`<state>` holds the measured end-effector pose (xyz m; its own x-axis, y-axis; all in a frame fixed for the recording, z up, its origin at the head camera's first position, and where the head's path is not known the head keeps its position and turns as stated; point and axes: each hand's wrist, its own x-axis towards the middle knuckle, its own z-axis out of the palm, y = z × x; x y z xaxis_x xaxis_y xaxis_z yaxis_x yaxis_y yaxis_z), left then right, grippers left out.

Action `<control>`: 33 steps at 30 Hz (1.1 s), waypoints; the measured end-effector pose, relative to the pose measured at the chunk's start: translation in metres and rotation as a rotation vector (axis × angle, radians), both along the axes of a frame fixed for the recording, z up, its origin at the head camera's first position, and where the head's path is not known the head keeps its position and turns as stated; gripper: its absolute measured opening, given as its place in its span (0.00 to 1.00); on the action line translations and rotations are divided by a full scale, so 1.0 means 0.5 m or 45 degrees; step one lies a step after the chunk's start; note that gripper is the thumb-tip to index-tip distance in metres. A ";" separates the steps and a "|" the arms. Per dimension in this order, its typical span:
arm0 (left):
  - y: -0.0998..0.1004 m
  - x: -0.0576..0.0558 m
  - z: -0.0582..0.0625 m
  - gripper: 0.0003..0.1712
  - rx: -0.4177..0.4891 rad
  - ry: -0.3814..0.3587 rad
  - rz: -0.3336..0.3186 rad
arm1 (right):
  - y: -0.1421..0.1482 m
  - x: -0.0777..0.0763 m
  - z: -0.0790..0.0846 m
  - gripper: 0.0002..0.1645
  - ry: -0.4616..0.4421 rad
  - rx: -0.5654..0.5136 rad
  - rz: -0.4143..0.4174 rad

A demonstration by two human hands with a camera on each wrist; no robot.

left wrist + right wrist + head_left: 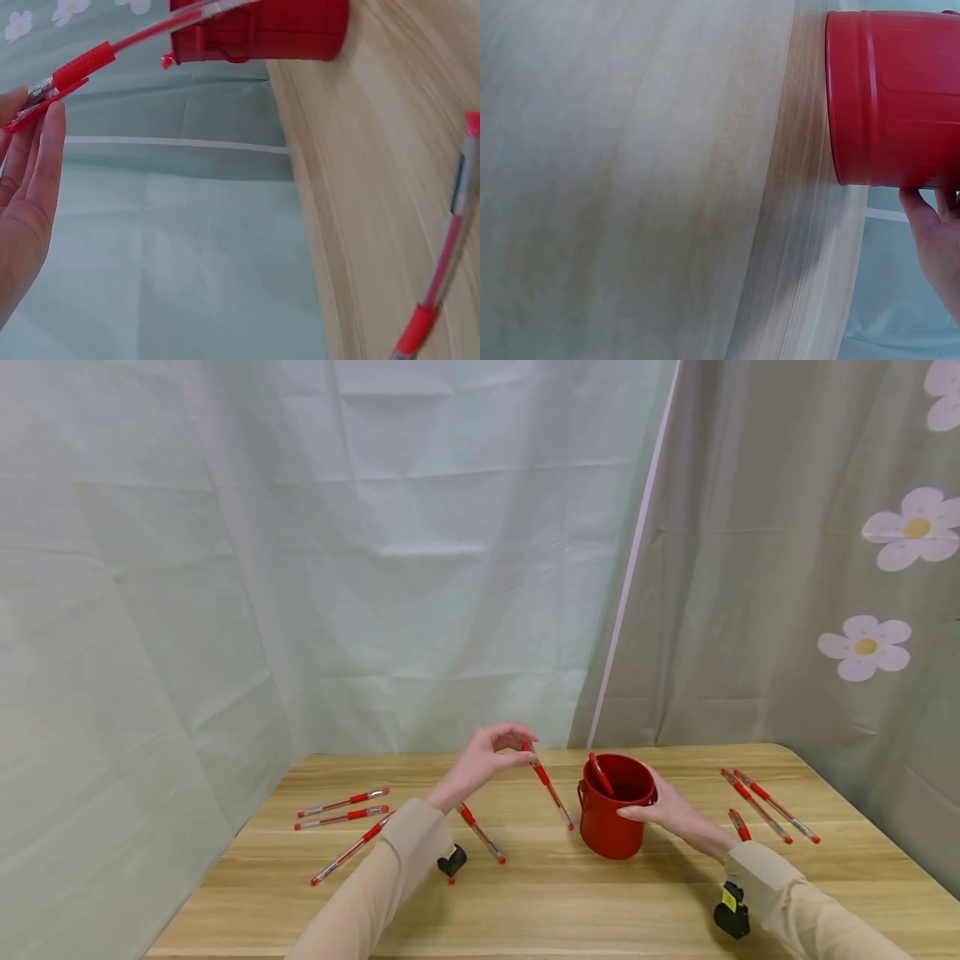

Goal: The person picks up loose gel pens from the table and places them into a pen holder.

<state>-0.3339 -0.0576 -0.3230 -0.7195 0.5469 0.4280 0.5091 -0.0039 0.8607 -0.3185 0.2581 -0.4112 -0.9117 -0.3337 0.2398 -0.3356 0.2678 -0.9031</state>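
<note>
My left hand (491,760) pinches a red pen (551,791) by its clip end, above the table. The pen slants down to the right, its far end just left of a red bucket (611,835); whether that end touches the table I cannot tell. The left wrist view shows the pen's red grip (84,66) and clear barrel beyond my fingertips. The bucket stands upright with another red pen (600,777) leaning inside. My right hand (678,810) holds the bucket's right side, thumb in front; its other fingers are mostly hidden behind.
Several red pens lie on the wooden table (540,910): some at left, such as one slanting pen (351,850), one pen (482,833) right of my left sleeve, and a pair (757,806) at right. A pen (738,824) is partly covered by my right sleeve. Curtains (450,568) hang behind.
</note>
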 end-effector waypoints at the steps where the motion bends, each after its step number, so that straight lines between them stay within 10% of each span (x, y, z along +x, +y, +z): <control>1: 0.002 -0.004 0.000 0.13 0.008 0.005 0.002 | 0.001 0.000 0.000 0.43 0.001 -0.001 0.002; 15: 0.043 -0.022 0.034 0.12 0.111 0.079 0.067 | 0.003 -0.003 -0.001 0.43 -0.006 -0.004 0.013; 22: 0.074 0.014 0.091 0.12 0.263 0.118 0.014 | 0.003 -0.002 -0.002 0.43 0.000 0.010 0.003; 33: 0.097 0.015 0.104 0.12 0.313 0.093 0.057 | 0.002 0.001 0.002 0.42 0.007 0.004 0.009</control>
